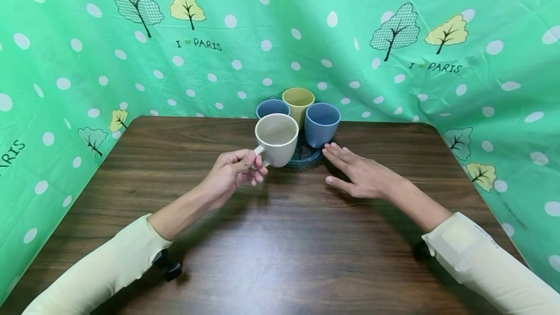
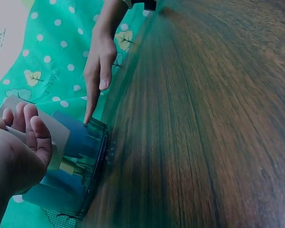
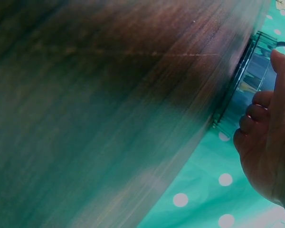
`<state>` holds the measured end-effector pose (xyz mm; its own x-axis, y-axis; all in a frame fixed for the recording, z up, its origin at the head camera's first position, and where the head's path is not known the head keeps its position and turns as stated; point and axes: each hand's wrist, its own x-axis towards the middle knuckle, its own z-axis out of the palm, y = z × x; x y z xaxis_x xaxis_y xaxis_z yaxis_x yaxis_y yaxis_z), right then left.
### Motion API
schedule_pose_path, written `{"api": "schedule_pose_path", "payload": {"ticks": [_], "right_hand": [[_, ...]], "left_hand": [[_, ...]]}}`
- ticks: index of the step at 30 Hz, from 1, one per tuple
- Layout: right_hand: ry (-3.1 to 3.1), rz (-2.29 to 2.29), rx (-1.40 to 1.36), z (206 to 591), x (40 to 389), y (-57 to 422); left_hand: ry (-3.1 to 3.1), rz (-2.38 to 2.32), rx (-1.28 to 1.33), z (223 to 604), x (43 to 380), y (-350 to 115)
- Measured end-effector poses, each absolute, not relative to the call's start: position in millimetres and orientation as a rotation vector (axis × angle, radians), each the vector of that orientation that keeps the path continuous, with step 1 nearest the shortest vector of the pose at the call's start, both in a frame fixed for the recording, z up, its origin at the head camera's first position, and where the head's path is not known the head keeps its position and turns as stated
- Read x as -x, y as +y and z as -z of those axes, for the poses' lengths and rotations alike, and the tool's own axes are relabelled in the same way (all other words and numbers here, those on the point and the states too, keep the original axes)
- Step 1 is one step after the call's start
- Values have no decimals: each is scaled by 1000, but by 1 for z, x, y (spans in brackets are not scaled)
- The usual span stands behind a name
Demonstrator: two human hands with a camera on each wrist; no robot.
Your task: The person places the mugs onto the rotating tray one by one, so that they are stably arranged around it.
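My left hand pinches the handle of a white mug, which it holds up in front of a dark glass tray. Behind that mug, a blue mug at the left, a yellow mug at the back and another blue mug at the right stand on the tray. With fingers straight, my right hand lies at the tray's right front edge, fingertips beside the right blue mug. In the left wrist view, the white mug partly hides the other mugs. The tray's back is hidden.
A dark brown wooden table lies under everything. Close behind the tray hangs a green cloth with white dots and printed trees, which also lines both sides.
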<state>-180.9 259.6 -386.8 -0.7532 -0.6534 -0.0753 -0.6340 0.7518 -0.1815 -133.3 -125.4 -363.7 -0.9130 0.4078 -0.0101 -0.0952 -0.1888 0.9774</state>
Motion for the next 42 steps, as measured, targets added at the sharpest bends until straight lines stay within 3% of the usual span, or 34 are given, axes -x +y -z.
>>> {"api": "schedule_pose_path", "payload": {"ticks": [42], "right_hand": [[2812, 223, 1046, 387, 180, 259]], "left_hand": [[1730, -2165, -358, 374, 154, -97]]}}
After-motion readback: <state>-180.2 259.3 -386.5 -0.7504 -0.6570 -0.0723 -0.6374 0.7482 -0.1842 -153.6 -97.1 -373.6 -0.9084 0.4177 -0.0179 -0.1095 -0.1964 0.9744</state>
